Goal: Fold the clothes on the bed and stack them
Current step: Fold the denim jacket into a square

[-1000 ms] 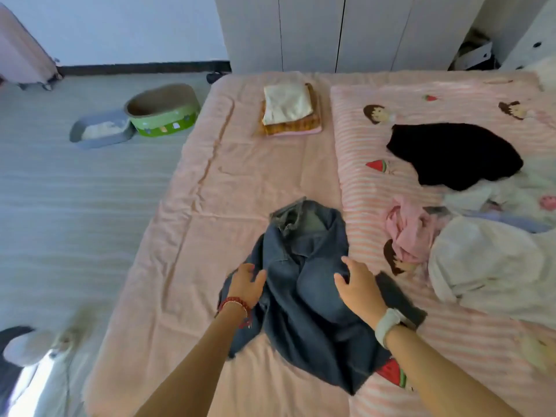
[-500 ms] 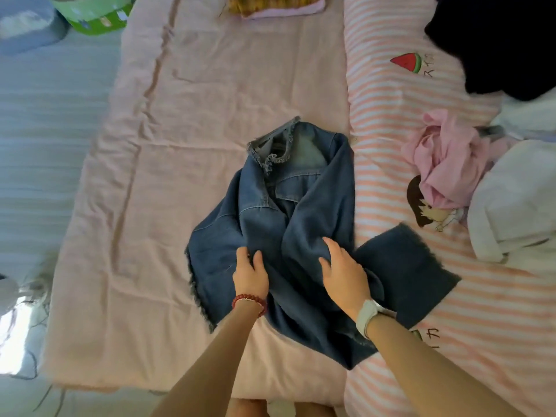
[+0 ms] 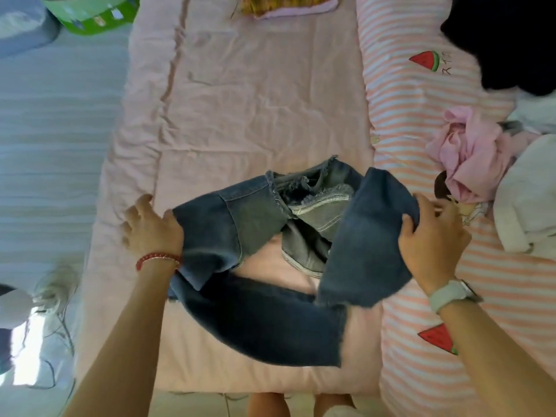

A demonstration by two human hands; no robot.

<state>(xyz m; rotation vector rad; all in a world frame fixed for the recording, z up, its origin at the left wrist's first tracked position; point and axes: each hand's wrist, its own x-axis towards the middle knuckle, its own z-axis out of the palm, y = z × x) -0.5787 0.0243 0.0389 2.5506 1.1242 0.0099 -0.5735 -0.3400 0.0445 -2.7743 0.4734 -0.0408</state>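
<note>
Denim garment [image 3: 258, 233] hangs stretched between both hands, fingers [image 3: 406, 221] of each pinching an edge.

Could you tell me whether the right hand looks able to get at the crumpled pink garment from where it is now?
Probably yes, once freed. The right hand grips one side of the denim garment, and the pink garment lies just beyond it on the striped quilt, with nothing between them.

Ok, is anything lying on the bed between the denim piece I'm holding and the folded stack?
Nothing visible. Both hands, left hand and right hand, grip the denim garment, and only bare pink sheet lies between it and the folded stack at the far edge.
</note>
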